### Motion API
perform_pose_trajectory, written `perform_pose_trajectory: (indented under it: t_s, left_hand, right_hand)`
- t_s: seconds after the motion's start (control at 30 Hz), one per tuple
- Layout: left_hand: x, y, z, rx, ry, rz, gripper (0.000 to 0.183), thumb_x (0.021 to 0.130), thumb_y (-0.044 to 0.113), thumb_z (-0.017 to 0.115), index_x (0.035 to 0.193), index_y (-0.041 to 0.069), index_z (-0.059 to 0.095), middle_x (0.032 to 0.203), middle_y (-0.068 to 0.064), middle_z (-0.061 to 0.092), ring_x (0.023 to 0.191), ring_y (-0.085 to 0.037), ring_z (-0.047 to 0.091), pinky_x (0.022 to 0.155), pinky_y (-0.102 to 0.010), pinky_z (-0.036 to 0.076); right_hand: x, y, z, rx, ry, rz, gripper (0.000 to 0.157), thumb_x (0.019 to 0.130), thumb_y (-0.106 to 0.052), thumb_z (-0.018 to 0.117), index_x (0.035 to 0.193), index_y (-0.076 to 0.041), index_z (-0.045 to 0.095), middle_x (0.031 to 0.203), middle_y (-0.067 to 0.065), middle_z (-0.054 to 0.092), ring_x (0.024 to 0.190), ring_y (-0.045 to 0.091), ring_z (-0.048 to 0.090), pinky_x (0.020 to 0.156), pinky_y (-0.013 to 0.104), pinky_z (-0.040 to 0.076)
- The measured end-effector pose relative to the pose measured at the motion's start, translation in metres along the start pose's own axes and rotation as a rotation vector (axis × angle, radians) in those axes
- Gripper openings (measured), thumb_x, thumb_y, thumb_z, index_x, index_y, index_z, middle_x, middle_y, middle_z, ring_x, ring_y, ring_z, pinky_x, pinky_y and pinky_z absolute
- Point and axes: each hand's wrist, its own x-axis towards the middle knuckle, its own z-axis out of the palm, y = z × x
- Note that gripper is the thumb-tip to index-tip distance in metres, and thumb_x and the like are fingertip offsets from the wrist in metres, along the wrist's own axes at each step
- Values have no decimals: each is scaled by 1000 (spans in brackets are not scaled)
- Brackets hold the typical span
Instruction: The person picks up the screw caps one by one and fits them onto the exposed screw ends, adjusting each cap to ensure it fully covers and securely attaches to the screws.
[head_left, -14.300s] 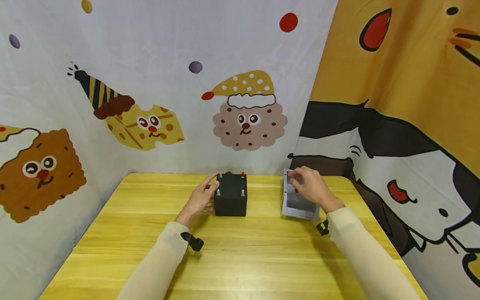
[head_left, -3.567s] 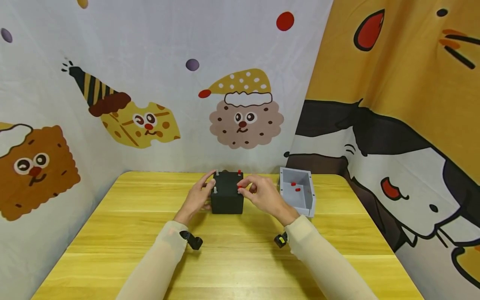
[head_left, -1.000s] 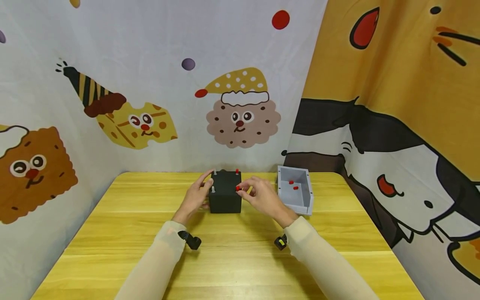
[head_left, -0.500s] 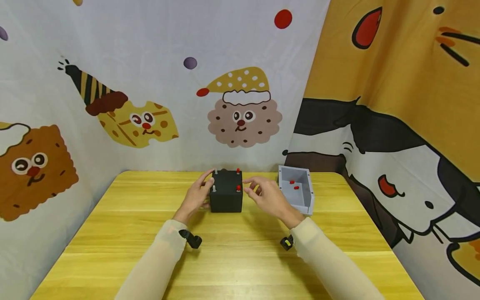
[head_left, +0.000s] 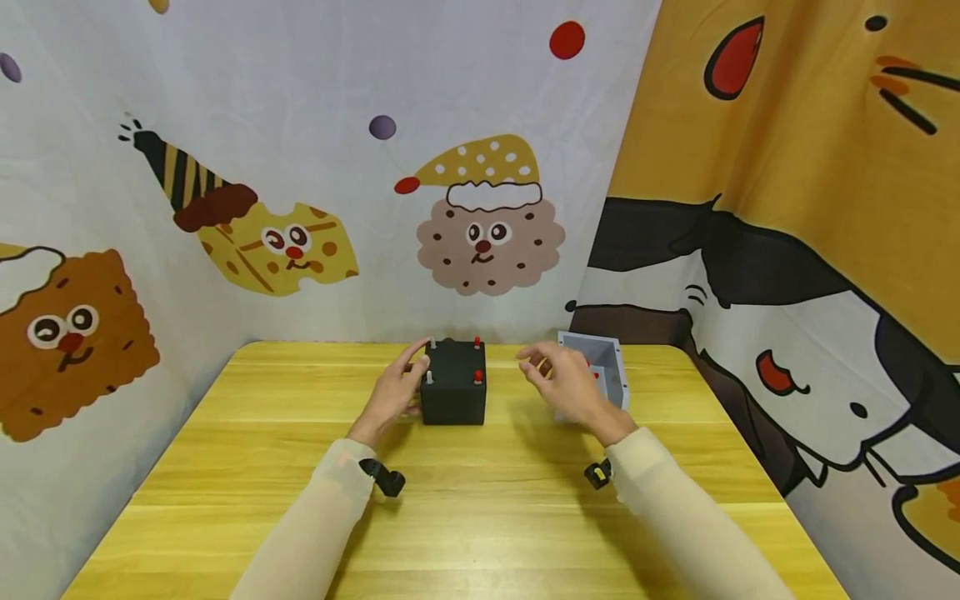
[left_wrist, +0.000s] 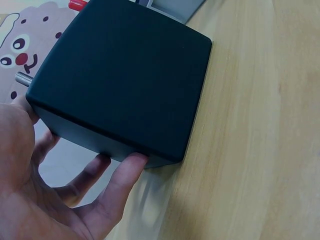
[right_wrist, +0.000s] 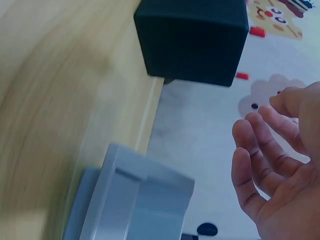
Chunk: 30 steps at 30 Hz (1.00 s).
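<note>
- One black box (head_left: 453, 398) stands upright on the wooden table (head_left: 480, 521), close to the table's far edge, left of the grey tray (head_left: 616, 367) and apart from it.
- Left hand (head_left: 392, 397), set against the left side of the box: fingers spread and only lightly bent, thumb at the top edge. The left wrist view shows fingertips touching the dark side face.
- Right hand (head_left: 566, 385), relaxed: fingers loosely curved, a gap before the thumb, nothing seen in the grasp. In the head view it covers part of the tray; the right wrist view shows it apart from both box and tray.
- Near post (head_left: 430, 377) and far post (head_left: 432, 342), bare metal, upright at the left corners of the box's top.
- Near red cap (head_left: 478, 376) and far red cap (head_left: 477, 342), each seated at a right corner of the same top.
- Small red pieces (head_left: 596, 375) inside the tray, partly hidden by the right hand.
- Left wrist device (head_left: 384, 477) and right wrist device (head_left: 598, 474), black, each beside a cream cuff.
- Printed cloth (head_left: 300, 83) with cartoon figures, hanging behind the table.
</note>
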Motion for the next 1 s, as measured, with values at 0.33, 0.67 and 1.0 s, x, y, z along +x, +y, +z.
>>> perform_pose_trajectory:
  t_s: [0.33, 0.67, 1.0]
  left_hand:
    - [-1, 0, 0, 2, 4, 4, 57, 124, 52, 53, 179, 39, 47, 161, -25, 61, 111, -34, 65, 71, -52, 73]
    - [-1, 0, 0, 1, 9, 4, 56, 124, 53, 54, 179, 42, 47, 162, -25, 60, 113, -34, 66, 71, -50, 73]
    - [-3, 0, 0, 9, 5, 8, 55, 125, 53, 52, 179, 43, 46, 165, -27, 58, 113, -36, 71, 72, -53, 74]
  right_hand:
    - [-5, 24, -15, -38, 38, 42, 15, 116, -16, 75, 127, -12, 85, 99, 3, 80, 84, 14, 72, 67, 27, 57]
    - [-8, 47, -19, -111, 35, 90, 16, 117, -15, 72, 125, -7, 83, 104, 5, 82, 86, 17, 72, 71, 31, 58]
    - [-13, 73, -21, -220, -6, 112, 12, 113, -12, 75, 116, -4, 84, 107, 13, 81, 91, 24, 74, 80, 44, 65]
